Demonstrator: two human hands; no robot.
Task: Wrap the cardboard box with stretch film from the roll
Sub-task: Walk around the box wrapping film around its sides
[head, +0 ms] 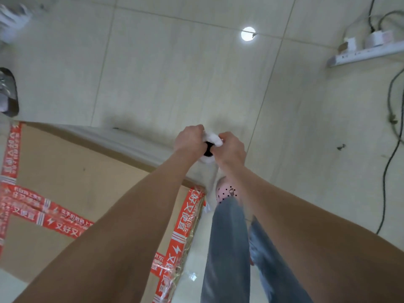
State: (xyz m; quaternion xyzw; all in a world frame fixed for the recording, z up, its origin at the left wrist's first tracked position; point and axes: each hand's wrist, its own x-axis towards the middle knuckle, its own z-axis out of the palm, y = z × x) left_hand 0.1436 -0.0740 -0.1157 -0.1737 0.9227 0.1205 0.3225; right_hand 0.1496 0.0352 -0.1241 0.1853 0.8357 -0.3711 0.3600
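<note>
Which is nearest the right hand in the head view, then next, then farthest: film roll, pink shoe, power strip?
1. film roll, gripped in the right hand.
2. pink shoe, on the floor below.
3. power strip, far at upper right.
</note>
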